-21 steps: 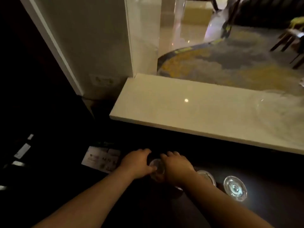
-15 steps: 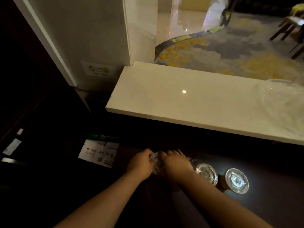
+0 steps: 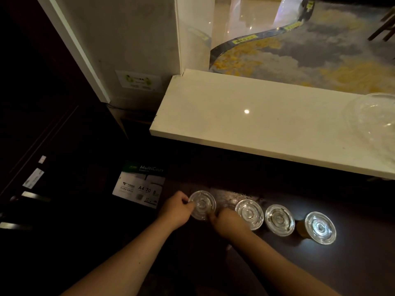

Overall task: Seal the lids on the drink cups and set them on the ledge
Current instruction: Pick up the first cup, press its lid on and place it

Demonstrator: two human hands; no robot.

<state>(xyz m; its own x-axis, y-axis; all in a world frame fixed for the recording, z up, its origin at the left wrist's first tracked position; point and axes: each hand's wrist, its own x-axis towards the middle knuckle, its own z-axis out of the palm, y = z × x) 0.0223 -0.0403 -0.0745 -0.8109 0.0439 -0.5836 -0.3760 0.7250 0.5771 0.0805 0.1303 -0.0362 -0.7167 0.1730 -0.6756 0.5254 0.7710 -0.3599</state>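
Note:
Several drink cups with clear round lids stand in a row on a dark counter below a cream stone ledge (image 3: 245, 124). My left hand (image 3: 176, 210) pinches the left rim of the leftmost lid (image 3: 203, 205). My right hand (image 3: 226, 221) presses that lid's lower right rim with its fingertips. To the right stand three more lidded cups: the second cup (image 3: 249, 213), the third cup (image 3: 279, 220) and the rightmost cup (image 3: 320, 227), whose amber drink shows at its side.
A clear domed plastic piece (image 3: 374, 124) lies on the right end of the ledge. A pack of A4 copy paper (image 3: 139, 184) sits left of the cups. A white wall pillar (image 3: 136, 45) rises at the back left; carpeted floor lies beyond the ledge.
The view has tilted down and right, revealing more cups. My right hand has slid from on top of the leftmost lid to its lower right rim, uncovering the lid.

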